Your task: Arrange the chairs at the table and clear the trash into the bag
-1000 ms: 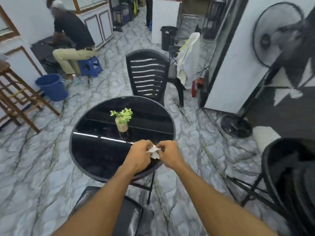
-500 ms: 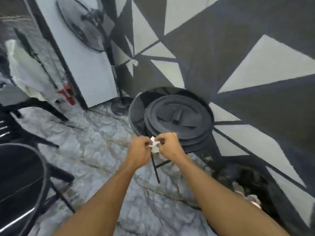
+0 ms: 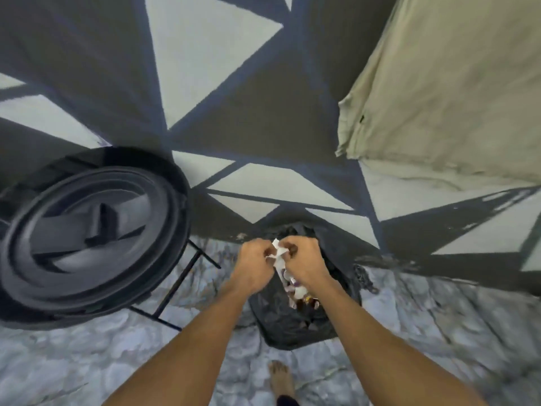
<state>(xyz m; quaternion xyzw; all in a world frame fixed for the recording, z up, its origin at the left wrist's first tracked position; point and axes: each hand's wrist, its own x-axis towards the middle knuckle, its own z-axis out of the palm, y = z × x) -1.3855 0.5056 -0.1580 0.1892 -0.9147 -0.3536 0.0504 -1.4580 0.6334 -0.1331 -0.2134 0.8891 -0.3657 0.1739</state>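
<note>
White crumpled paper [image 3: 277,253] was pinched between the left hand [image 3: 254,263] and the right hand [image 3: 304,260], both closed on it, directly above the open black trash bag [image 3: 292,326] standing on the marble floor [image 3: 87,361].

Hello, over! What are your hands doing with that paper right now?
Left hand and right hand: both grip the white paper scrap. Scrap held above the open black trash bag. Nothing in the way.

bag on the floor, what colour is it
Black, seen in the head view: the bag lies open under both hands.
</note>
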